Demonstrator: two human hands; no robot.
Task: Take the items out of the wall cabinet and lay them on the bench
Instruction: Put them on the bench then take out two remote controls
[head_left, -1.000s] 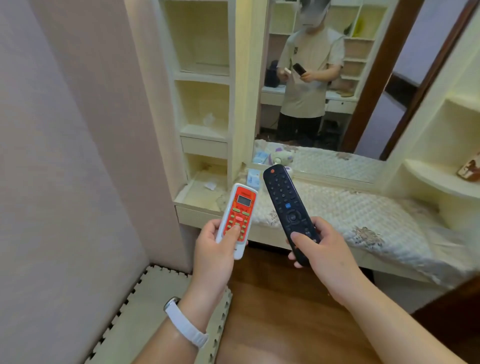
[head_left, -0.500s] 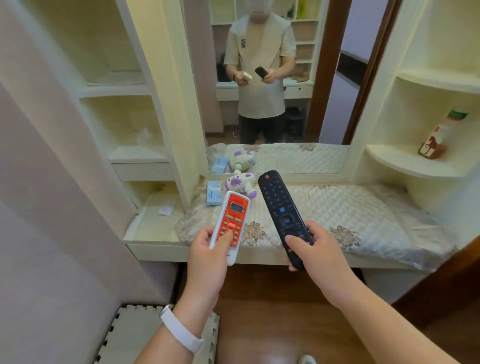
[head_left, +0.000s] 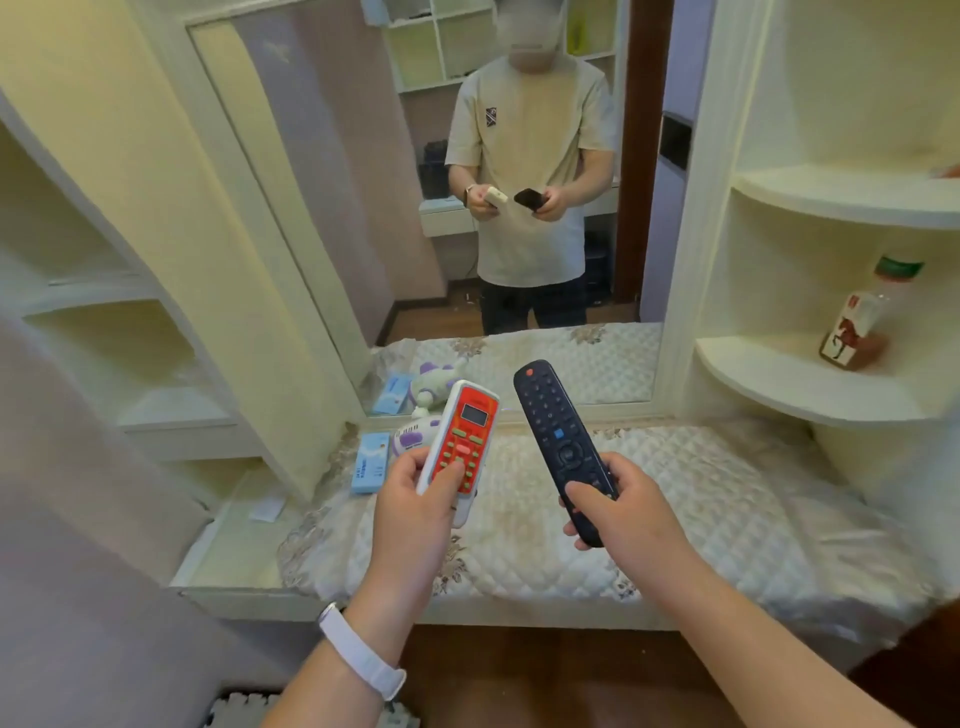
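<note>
The left hand (head_left: 415, 514) grips a white remote with an orange-red face (head_left: 460, 437), thumb laid across its buttons, fingers curled round the back. The right hand (head_left: 621, 512) clasps the lower end of a long black remote (head_left: 563, 447), thumb on its keypad. Both remotes are held above the quilted cover of the bench (head_left: 675, 499), not touching it. On the bench, by the mirror (head_left: 363, 182), lie a small blue box (head_left: 371, 463) and a white-and-purple plush toy (head_left: 415, 437). A bottle (head_left: 865, 319) stands on the right corner shelf (head_left: 789, 384).
</note>
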